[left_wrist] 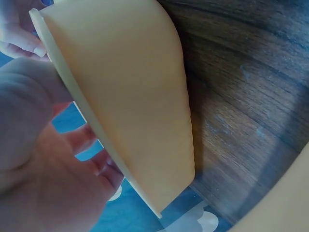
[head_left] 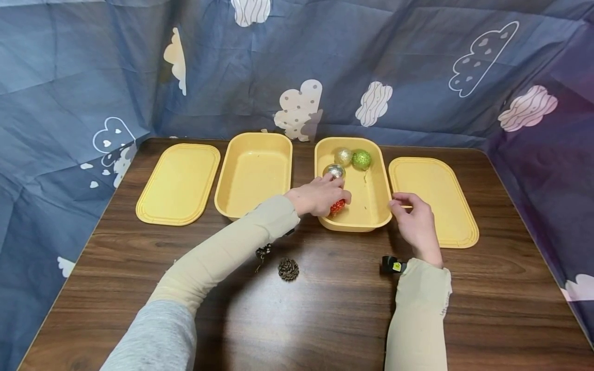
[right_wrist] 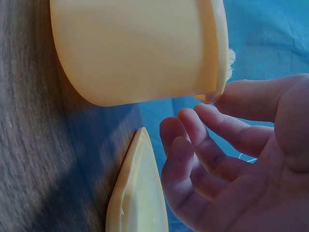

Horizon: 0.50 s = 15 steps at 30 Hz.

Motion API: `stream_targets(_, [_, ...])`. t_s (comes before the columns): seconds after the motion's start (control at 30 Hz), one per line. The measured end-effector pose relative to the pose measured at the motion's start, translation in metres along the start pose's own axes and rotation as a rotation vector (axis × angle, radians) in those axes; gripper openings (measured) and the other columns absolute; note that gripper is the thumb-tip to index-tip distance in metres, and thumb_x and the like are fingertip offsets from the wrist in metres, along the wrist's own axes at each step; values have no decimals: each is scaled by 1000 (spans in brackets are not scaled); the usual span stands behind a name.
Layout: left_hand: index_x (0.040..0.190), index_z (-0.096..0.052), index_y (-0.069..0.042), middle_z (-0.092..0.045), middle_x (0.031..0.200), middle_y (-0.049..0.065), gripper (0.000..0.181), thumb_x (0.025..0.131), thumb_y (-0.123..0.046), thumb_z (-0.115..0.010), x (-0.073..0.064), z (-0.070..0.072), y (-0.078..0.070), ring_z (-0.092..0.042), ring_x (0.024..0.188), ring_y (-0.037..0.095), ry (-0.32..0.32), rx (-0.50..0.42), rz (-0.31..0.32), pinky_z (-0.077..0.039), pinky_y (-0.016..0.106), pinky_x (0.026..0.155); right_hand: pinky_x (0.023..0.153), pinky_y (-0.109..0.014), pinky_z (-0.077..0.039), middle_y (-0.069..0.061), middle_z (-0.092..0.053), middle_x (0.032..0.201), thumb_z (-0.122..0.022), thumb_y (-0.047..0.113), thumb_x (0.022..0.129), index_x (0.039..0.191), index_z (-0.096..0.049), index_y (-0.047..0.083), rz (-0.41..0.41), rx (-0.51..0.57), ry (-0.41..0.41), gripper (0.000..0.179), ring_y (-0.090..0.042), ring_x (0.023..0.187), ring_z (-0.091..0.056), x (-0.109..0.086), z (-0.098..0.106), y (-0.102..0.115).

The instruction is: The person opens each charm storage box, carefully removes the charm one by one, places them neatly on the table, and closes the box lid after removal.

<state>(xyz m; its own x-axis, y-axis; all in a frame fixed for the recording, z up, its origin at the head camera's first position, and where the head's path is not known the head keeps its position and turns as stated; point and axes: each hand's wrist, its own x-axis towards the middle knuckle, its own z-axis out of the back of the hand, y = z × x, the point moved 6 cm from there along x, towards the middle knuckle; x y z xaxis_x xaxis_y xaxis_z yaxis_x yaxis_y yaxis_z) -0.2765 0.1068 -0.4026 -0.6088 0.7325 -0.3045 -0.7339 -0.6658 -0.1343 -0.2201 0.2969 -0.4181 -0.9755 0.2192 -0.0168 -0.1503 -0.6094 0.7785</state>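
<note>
My left hand [head_left: 320,197] reaches over the near left side of the right yellow container [head_left: 352,226], its fingers bent round a shiny red ball [head_left: 337,207] that is mostly hidden under them. A silver ball [head_left: 335,170] sits right at the fingertips. In the left wrist view, a bit of red shows below the thumb, beyond the container wall [left_wrist: 120,96]. My right hand [head_left: 415,219] holds the same container's right rim between thumb and index finger; in the right wrist view the other fingers [right_wrist: 212,154] curl loosely below the rim [right_wrist: 219,53].
A pale gold ball [head_left: 343,156] and a green glitter ball [head_left: 361,159] lie in that container. Left of it stands another yellow container [head_left: 254,180]. Yellow lids [head_left: 178,183] [head_left: 436,201] flank them. Pine cones [head_left: 288,269] [head_left: 263,251] lie nearer on the wooden table.
</note>
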Motion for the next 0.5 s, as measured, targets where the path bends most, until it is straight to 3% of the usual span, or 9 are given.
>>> stream_targets(0.17, [129,-54,-28,-45,134,4,55,83,-1,-65,1,0,2,-39,121,25,-20,-3,-10,-41,38,105,64,-14,-44,-18,-61,116,-52,24,98,127,-58,1,6,1,-2,38,-21,92,-55,0,0,0])
stream_targets(0.5, [123,-50,-20,-48,117,4,49,82,-7,-72,-3,9,4,-49,111,19,-143,-118,-82,-45,30,99,64,-13,-44,-18,-62,118,-52,25,98,127,-59,1,11,-15,-2,38,-21,93,-55,1,0,-2])
